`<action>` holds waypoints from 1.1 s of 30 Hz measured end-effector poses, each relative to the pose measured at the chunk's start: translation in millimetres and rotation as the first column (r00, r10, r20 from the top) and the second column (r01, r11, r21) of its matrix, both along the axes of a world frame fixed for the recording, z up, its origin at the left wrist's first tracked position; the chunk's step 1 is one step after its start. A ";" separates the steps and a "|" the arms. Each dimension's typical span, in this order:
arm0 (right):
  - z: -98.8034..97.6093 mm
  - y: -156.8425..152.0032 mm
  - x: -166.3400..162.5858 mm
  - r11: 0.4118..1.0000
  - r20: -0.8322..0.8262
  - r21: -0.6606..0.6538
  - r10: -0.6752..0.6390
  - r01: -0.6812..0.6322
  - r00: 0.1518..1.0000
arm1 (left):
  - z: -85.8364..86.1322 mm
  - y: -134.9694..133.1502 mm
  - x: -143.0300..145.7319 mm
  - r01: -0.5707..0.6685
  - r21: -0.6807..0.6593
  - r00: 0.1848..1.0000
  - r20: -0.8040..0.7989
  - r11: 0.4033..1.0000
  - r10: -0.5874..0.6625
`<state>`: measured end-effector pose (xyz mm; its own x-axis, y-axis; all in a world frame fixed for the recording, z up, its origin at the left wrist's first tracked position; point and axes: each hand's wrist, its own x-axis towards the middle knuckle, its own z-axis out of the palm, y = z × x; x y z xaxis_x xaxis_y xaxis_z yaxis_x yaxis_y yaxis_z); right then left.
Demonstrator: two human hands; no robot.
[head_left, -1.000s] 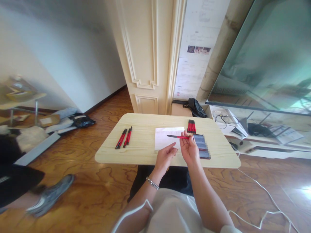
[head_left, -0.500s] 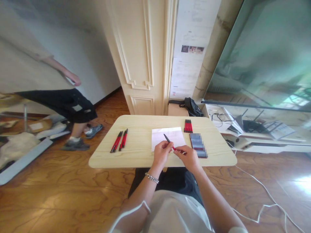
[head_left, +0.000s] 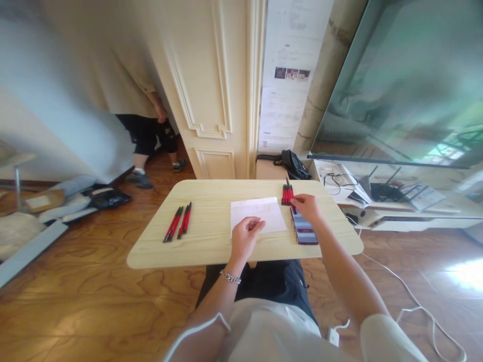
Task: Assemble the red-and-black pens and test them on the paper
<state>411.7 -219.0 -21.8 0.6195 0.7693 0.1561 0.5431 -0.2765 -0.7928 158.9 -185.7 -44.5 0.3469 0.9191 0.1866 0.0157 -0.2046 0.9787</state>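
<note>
My right hand (head_left: pixel 305 207) is closed on a red and black pen (head_left: pixel 289 187) at the far right of the table. That pen lies against a tight row of similar pens (head_left: pixel 284 195), its dark tip reaching beyond theirs. Below this hand is a phone (head_left: pixel 306 232) with its screen partly blurred out. Over the left part of a white sheet of paper (head_left: pixel 266 208) hovers my left hand (head_left: pixel 246 236), fingers curled in towards the thumb with nothing in them. Two small groups of red and black pens, a left group (head_left: pixel 172 224) and a right group (head_left: pixel 184 221), lie slanted on the left side.
The pale wooden table (head_left: pixel 211 246) has rounded corners. Behind it are a cabinet door (head_left: pixel 211 100) and a black bag (head_left: pixel 294 164). A person (head_left: pixel 143 125) stands back left. A white cable (head_left: pixel 409 296) runs over the floor at right.
My right hand has carried the pen from above the paper to the row at the far right. The left hand has let go of it. The person has moved farther back and right.
</note>
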 end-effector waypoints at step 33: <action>-41.2 64.5 79.4 0.903 0.267 -0.403 -0.042 0.151 0.963 | -33.5 13.0 -50.5 -0.212 0.314 0.910 -0.282 0.925 0.304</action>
<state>491.2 -154.5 -63.0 0.6777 0.7353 -0.0078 0.6588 -0.6119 -0.4378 108.4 -172.7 -78.0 0.1870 0.9141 0.3598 0.4063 -0.4054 0.8189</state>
